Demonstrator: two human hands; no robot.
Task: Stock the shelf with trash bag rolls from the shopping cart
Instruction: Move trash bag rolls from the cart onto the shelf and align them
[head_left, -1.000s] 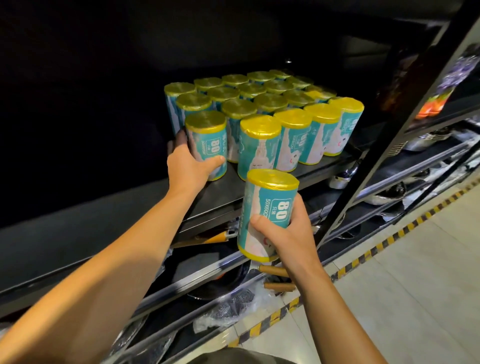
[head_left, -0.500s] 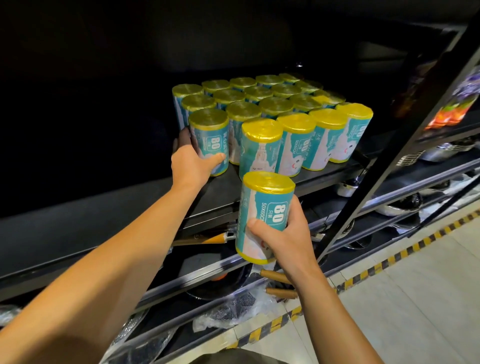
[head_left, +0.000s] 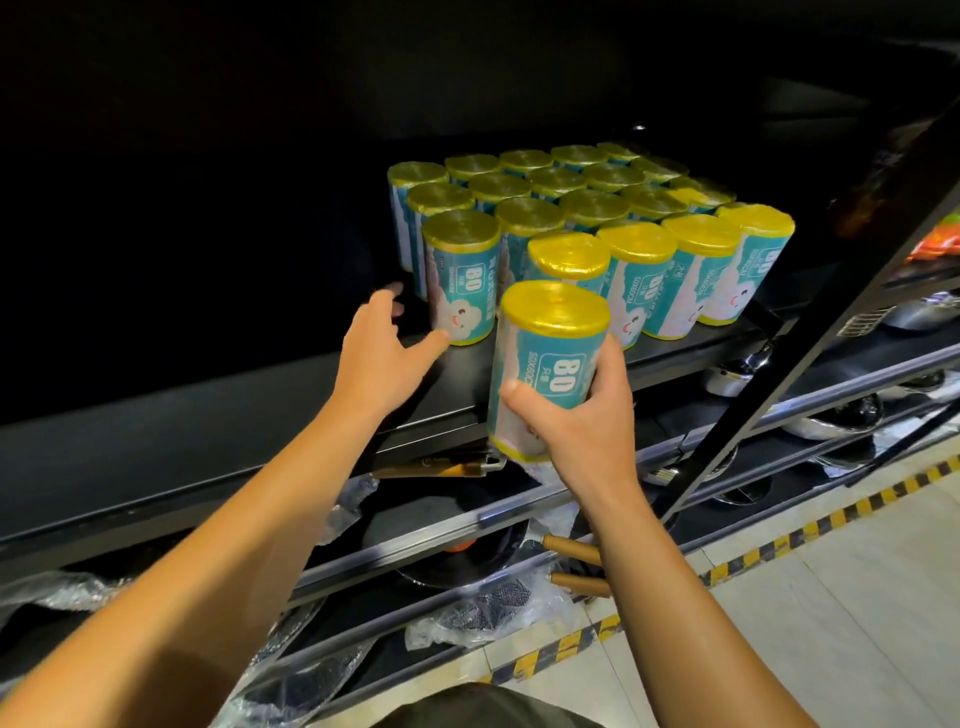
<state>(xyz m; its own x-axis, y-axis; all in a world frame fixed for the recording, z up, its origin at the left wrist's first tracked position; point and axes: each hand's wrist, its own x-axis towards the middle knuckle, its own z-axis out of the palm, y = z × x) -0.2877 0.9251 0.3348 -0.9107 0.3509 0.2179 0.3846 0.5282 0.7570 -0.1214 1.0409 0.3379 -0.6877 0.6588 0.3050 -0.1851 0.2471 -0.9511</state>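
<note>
Left hand (head_left: 387, 340) open, right hand (head_left: 582, 415) gripping

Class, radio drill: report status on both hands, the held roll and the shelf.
Right hand grips a roll, off the shelf. Left hand open, thumb at the front-left roll. Bare shelf ahead, nothing blocking.

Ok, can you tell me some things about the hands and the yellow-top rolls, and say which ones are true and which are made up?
1. The right hand holds a trash bag roll. True.
2. The left hand grips a roll too. False: it is open beside the front-left roll.
3. The rolls on the shelf stand upright. True.
4. The held roll has a red top. False: it is yellow.
</note>
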